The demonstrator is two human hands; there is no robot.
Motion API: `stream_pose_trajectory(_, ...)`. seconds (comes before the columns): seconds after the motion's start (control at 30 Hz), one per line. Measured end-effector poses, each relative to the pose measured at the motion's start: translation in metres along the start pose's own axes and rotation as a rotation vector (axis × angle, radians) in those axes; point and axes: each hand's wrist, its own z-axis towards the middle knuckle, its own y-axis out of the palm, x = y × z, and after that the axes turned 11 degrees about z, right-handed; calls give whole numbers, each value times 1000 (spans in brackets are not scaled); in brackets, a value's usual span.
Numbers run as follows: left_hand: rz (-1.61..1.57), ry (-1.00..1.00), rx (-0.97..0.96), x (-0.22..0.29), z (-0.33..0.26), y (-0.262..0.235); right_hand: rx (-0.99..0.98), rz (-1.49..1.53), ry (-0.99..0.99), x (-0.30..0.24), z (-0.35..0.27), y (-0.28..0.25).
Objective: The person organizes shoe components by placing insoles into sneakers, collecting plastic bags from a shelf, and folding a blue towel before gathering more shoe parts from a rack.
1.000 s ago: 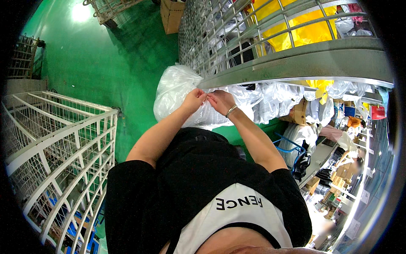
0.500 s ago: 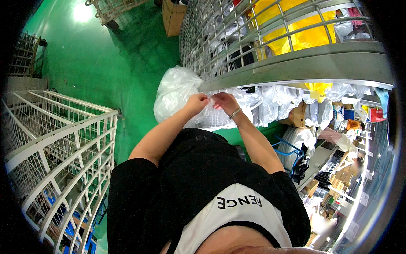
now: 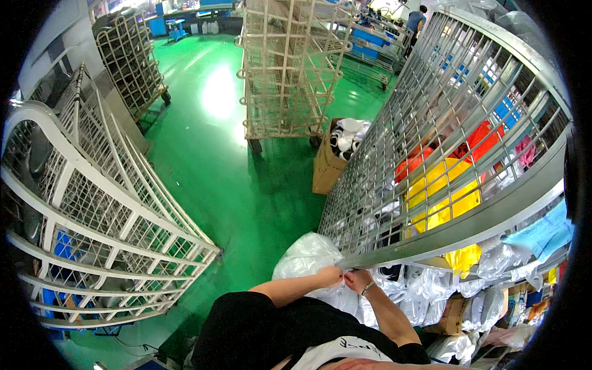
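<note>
Left hand (image 3: 330,277): reached in over the clear plastic bag, back turned upward; fingers curled and drawn together, closed on a thin bit of film; exact grip too small to make out.
Right hand (image 3: 357,280): met the left almost fingertip to fingertip; fingers bent and pinched close on the film too; wore a silver bracelet (image 3: 368,288) at the wrist.
Clear plastic bag (image 3: 308,254): bulged, crumpled and whitish, just beyond and under the hands, beside the near corner of the grey mesh cage; contents could not be told.
Grey mesh cage (image 3: 512,194): rose at the right; held a yellow bag (image 3: 441,188) and red material (image 3: 484,143) behind the bars.
Clear-wrapped bundles (image 3: 425,287): crowded below the cage's near rail, right of the hands.
Light blue sheet (image 3: 542,231): hung by the same rail, farther right.
Cardboard box (image 3: 328,171): stood open on the green floor (image 3: 240,213), close against the cage; held white and black items.
White cage (image 3: 92,180): stood at the left, well apart from the hands.
Wheeled rack (image 3: 280,132): stood ahead on casters, beyond the box.
Far background: showed another person (image 3: 416,22), upper right.
</note>
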Motion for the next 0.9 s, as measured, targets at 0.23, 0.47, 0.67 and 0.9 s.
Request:
stream_pose_trajectory(0.23,-491,-312,218,-28,14,30,259,336,512,-32,9,13)
stream_pose_trajectory(0.47,-266,3,200,-5,-3,-11,513,1357,814,-17,-10,48)
stream_pose_trajectory(0.67,-23,42,178,12,-13,-31,487,516,454,-30,-15,28)
stream_pose_trajectory(0.9,134,77,128,18,-16,-42,159,383,304,-16,-8,6)
